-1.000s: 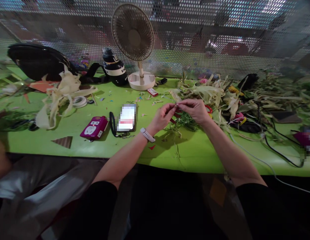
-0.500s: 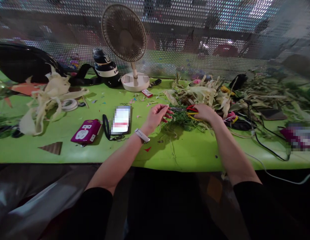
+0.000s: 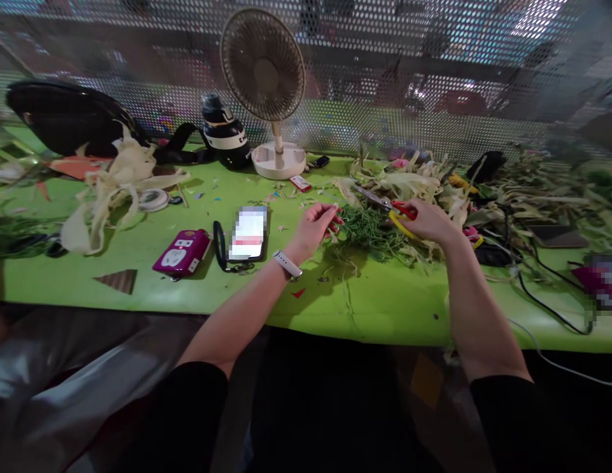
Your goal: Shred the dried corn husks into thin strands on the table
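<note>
My right hand [image 3: 426, 220] grips scissors [image 3: 384, 202] with red and yellow handles, their metal blades pointing up and left over the plant heap. My left hand [image 3: 315, 226] is closed in a pinch at the heap's left edge; what its fingertips hold is too small to make out. Between and below the hands lies a tangle of thin green stems [image 3: 367, 230]. Behind it are pale dried husks [image 3: 409, 180], partly hidden by my right hand and the scissors.
Left of my hands lie a lit phone [image 3: 248, 233], a purple pouch [image 3: 182, 253] and more husks [image 3: 131, 164]. A fan [image 3: 279, 161] and a black bottle [image 3: 227, 139] stand at the back by the perforated metal screen. Cables [image 3: 532, 289] run along the right side.
My right hand and the scissors have drawn back right, away from my left fingertips, and the blades now tilt upward. My left hand stays pinched. The view has shifted slightly left.
</note>
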The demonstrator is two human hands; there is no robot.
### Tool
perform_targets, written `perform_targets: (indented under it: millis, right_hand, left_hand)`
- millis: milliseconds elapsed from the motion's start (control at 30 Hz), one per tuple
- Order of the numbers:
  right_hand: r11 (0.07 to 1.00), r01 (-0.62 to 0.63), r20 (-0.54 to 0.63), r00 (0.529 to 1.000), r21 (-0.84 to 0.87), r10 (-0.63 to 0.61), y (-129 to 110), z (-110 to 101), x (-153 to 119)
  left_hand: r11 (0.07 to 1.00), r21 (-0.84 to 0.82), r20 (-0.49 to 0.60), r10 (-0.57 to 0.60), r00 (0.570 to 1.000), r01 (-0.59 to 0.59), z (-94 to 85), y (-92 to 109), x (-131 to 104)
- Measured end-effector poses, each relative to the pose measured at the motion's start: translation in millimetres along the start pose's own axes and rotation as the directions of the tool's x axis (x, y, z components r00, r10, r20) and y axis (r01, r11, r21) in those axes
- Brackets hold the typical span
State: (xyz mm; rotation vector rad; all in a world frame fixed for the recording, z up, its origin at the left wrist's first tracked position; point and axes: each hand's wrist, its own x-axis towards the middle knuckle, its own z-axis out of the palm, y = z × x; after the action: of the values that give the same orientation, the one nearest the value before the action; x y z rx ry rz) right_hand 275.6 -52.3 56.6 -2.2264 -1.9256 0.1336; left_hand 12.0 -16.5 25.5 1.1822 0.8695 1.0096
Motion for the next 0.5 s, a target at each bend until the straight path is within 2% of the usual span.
perform_targets:
  millis: [100, 233, 500]
  right_hand:
    - [0.986, 0.124, 0.024, 0.992, 0.112, -0.127, -11.1, 1.0, -3.8]
    - [0.950, 0.259, 0.016, 0.964, 0.177, -0.266, -20.0, 6.2, -7.8]
    - [0.951, 0.278, 0.021, 0.959, 0.138, -0.283, -31.1, 11.9, -9.2]
  left_hand:
    - [1.000, -0.006, -0.024, 0.008, 1.000, -0.008, -0.4, 1.3, 0.4]
    - [0.999, -0.038, -0.044, -0.004, 0.999, 0.002, 0.3, 4.6, 0.0]
    - [0.999, -0.042, 0.019, 0.006, 1.000, -0.005, 2.2, 0.5, -0.9]
